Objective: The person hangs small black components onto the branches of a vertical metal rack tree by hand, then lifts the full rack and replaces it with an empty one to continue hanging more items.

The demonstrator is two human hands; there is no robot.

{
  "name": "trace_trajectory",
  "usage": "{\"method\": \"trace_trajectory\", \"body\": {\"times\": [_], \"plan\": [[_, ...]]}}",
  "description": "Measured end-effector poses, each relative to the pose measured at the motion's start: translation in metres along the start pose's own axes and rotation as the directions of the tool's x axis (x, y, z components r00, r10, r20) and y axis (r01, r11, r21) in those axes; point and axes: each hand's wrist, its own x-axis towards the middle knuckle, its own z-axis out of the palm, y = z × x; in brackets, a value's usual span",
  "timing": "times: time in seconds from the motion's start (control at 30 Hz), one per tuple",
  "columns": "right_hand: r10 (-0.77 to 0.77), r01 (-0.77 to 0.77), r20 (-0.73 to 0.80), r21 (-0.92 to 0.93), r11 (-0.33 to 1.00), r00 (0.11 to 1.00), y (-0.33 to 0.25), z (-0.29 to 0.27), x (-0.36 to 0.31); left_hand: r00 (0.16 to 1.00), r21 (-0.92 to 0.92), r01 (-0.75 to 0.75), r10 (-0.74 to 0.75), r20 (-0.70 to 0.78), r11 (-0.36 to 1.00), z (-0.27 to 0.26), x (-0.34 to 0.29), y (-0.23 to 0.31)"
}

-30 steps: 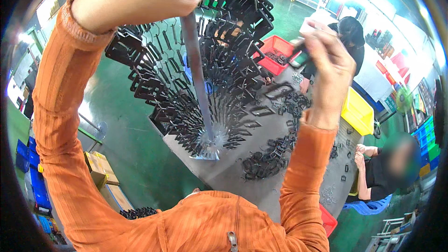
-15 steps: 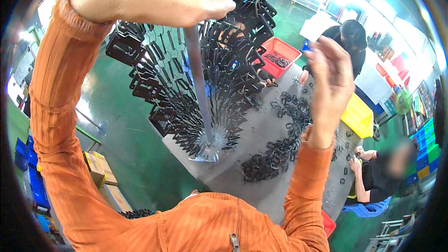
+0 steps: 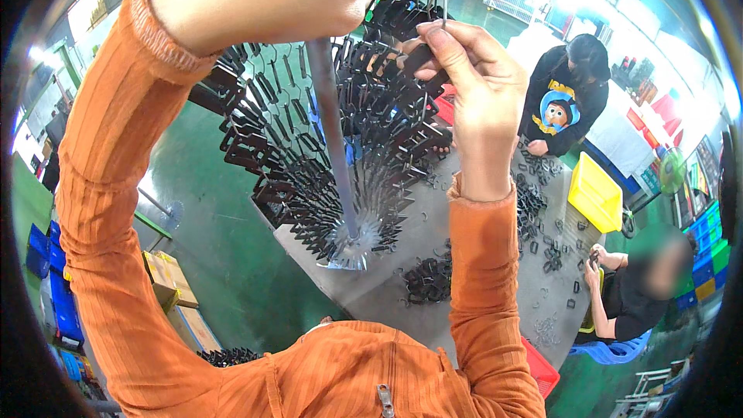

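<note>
- Right hand (image 3: 487,81): grip pinched between thumb and fingers on a clip (image 3: 419,57); palm side turned toward the upper left.
- Clip position: at the fingertips, left of the right hand, raised well above the tabletop (image 3: 371,294).
- Key relation: a thin wire (image 3: 445,6) runs nearly upright, its lower end at the right fingertips, above and slightly right of the clip. Contact between clip and wire cannot be determined.
- Clip axis: appears slanted, but the fingers cover part of it; exact direction cannot be confirmed.
- Nearer hand: the right, for both clip and wire.
- Left hand (image 3: 340,0): above and left of the clip, at the top of the pole (image 3: 334,139). Fingers are partly cut off by the upper edge; state of this grip cannot be told.
- Clip appearance: black, small; outline partly hidden.
- Outward: black hanging parts (image 3: 246,153) fan around the pole; loose parts (image 3: 427,280) lie heaped on the tabletop, right of the pole's base.
</note>
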Motion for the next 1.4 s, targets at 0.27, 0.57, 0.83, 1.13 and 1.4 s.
{"method": "trace_trajectory", "body": {"times": [0.27, 0.57, 0.83, 1.13, 1.4], "plan": [[0.178, -0.195, -0.088, -0.257, 0.946, 0.98, -0.017, -0.104, -0.014, 0.761, 0.13, -0.476, 0.482, -0.434, 0.87, 0.033, -0.016, -0.037], [0.108, -0.357, -0.348, -0.93, 0.083, 0.931, 0.006, -0.267, -0.026, 0.907, 0.032, -0.302, 0.298, -0.297, 0.953, 0.03, -0.024, -0.041], [-0.229, 0.17, 0.018, -0.725, 0.667, 0.973, -0.019, -0.064, -0.031, 0.967, -0.057, -0.254, 0.251, -0.049, 0.966, -0.003, -0.014, -0.014], [-0.43, 0.297, 0.035, -0.773, 0.56, 0.902, -0.001, 0.029, 0.001, 0.879, 0.01, -0.347, 0.329, -0.345, 0.938, 0.018, -0.007, -0.017], [0.014, -0.014, -0.003, -0.095, 0.995, 1.0, -0.001, -0.015, -0.001, 0.919, -0.026, -0.3, 0.282, -0.276, 0.954, 0.012, -0.009, -0.02]]}}
